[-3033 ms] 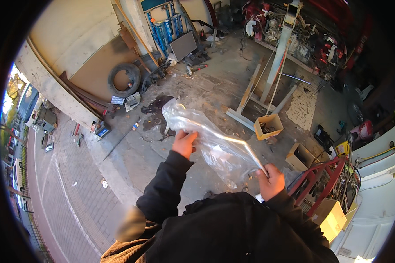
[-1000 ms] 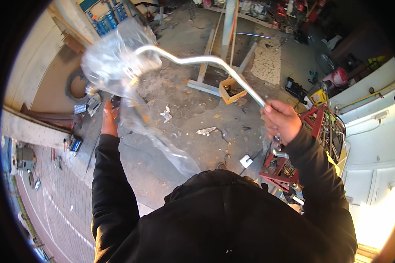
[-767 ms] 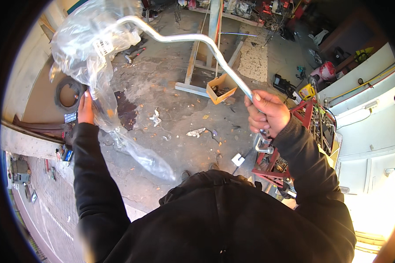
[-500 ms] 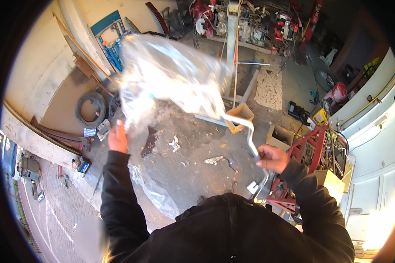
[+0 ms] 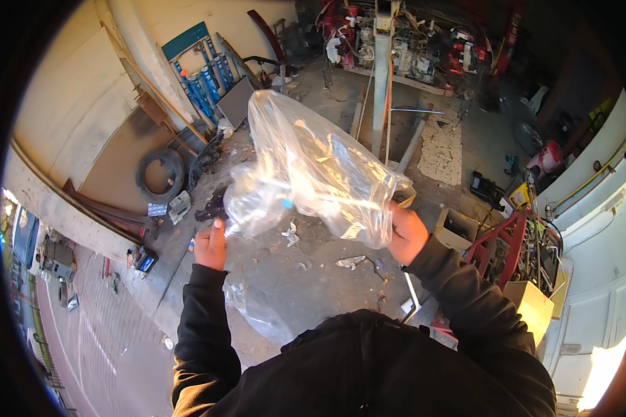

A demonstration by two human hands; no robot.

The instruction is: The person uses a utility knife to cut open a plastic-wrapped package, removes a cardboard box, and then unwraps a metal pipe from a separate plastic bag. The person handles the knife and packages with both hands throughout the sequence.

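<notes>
A clear plastic bag [image 5: 309, 160] is stretched out in front of me, its crumpled left part hanging by my left hand [image 5: 210, 247]. That hand is closed on the plastic, thumb up. My right hand [image 5: 405, 235] is closed at the bag's right end, around a bent metal tube. Below this hand the tube's pale lower end [image 5: 414, 295] shows beside my sleeve. The rest of the tube seems to run inside the bag, blurred by the shiny plastic. A small light-blue spot shows within the bag.
More clear plastic [image 5: 257, 313] and scraps of litter [image 5: 351, 262] lie on the concrete floor. A tyre [image 5: 160, 172] is at the left. Cardboard boxes [image 5: 455, 229] and a red metal frame [image 5: 497, 243] stand at the right. A lift post [image 5: 382, 83] rises ahead, before engine parts [image 5: 414, 52].
The bag has come down and nearer and swung right, now reaching my right hand and covering tube that was bare. My right hand has moved up and left; my left hand has lowered.
</notes>
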